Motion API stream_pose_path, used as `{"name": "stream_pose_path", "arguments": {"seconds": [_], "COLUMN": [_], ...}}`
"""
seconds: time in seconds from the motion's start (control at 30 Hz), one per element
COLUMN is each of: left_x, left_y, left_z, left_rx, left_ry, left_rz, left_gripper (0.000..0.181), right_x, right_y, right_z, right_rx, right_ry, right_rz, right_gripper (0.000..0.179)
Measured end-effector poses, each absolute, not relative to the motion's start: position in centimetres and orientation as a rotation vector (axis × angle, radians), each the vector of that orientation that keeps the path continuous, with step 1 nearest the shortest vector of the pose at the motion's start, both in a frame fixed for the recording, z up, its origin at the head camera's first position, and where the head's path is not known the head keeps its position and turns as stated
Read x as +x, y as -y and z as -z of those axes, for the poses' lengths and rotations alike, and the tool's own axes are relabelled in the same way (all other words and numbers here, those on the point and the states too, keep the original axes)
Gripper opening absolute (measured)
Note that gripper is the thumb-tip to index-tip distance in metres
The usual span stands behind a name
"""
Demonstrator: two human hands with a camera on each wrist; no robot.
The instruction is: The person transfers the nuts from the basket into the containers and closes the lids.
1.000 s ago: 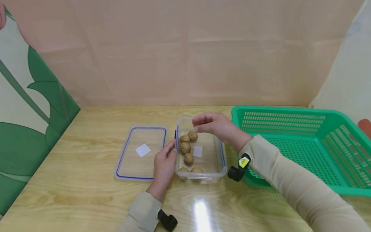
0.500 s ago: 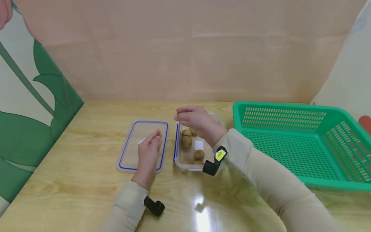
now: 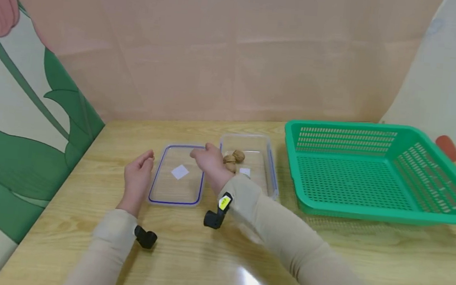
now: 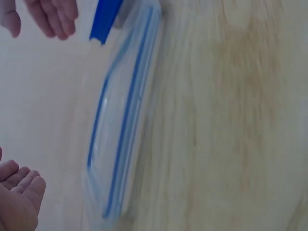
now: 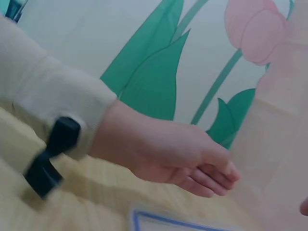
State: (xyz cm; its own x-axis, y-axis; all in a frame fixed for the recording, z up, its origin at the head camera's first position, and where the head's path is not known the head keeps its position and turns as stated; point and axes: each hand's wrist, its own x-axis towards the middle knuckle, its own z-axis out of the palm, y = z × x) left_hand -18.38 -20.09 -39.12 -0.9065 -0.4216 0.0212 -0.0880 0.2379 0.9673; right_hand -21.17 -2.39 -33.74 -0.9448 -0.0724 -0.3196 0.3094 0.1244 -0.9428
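My left hand point(image 3: 136, 182) hovers just left of the flat lid point(image 3: 195, 187), fingers loosely bent, holding nothing; in the right wrist view the same hand point(image 5: 168, 154) appears side-on above the table. Over the lid's right edge hangs my right hand point(image 3: 211, 163), fingers relaxed; in the left wrist view its fingers point(image 4: 53, 19) look empty. The lid has a blue seal and a white square label point(image 3: 179, 172). Right of it stands a clear plastic box point(image 3: 271, 164). Walnuts point(image 3: 238, 155) lie along its left side; my right hand and forearm hide part of it.
A large green plastic basket point(image 3: 364, 210) stands on the right of the wooden table point(image 3: 66, 219). Pinkish paper point(image 3: 259, 64) covers the wall behind. A wall with painted flowers rises on the left. Each wrist carries a small black camera point(image 3: 214, 219).
My left hand has let go of the box's left side and moved left past the lid. From above the box, my right hand has swung left to the lid. The walnuts have shifted within the box.
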Motion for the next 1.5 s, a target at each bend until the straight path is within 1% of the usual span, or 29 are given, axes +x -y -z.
{"name": "stream_pose_path", "arguments": {"seconds": [0.17,0.27,0.6,0.7,0.8,0.87,0.93,1.03,1.1,1.17,1.37,1.4,1.5], "left_x": [-18.5,-18.6,-18.9,-19.0,-19.0,-19.0,-18.9,-18.8,-18.8,-18.8,-18.7,-18.5,-17.8], "left_y": [21.3,21.7,21.7,21.6,21.5,21.6,21.8,22.0,22.2,22.2,22.4,22.5,22.8], "left_z": [39.8,40.7,42.5,42.8,43.2,43.3,43.3,43.1,43.0,43.0,43.0,42.9,42.1], "left_rx": [0.535,0.571,0.603,0.652,0.702,0.734,0.760,0.821,0.840,0.862,0.859,0.858,0.864], "left_ry": [2.320,2.343,2.215,2.182,2.158,2.139,2.125,2.102,2.091,2.081,2.022,2.009,1.942], "left_rz": [1.665,1.690,1.872,1.924,1.937,1.944,1.967,2.029,2.062,2.079,2.128,2.132,2.154], "left_gripper": [0.038,0.039,0.041,0.040,0.039,0.038,0.037,0.038,0.038,0.039,0.039,0.039,0.039], "right_x": [-20.3,-20.0,-20.2,-20.3,-22.9,-23.7,-24.1,-21.9,-21.0,-21.0,-20.4,-19.9,-19.4], "right_y": [4.7,5.5,5.9,6.5,7.5,7.7,7.5,6.7,6.5,6.6,6.4,6.2,6.5], "right_z": [35.9,37.3,41.3,42.3,47.5,49.0,49.4,44.9,43.4,43.8,42.7,41.4,40.4], "right_rx": [0.321,0.364,0.507,0.496,0.474,0.487,0.512,0.571,0.584,0.589,0.593,0.588,0.523], "right_ry": [-2.135,-2.187,-2.404,-2.418,-2.463,-2.400,-2.336,-2.178,-2.159,-2.152,-2.150,-2.130,-2.123], "right_rz": [1.977,1.981,1.991,2.032,2.130,2.167,2.202,2.182,2.199,2.241,2.221,2.183,2.163], "right_gripper": [0.070,0.067,0.066,0.066,0.068,0.068,0.066,0.061,0.058,0.057,0.056,0.057,0.059]}}
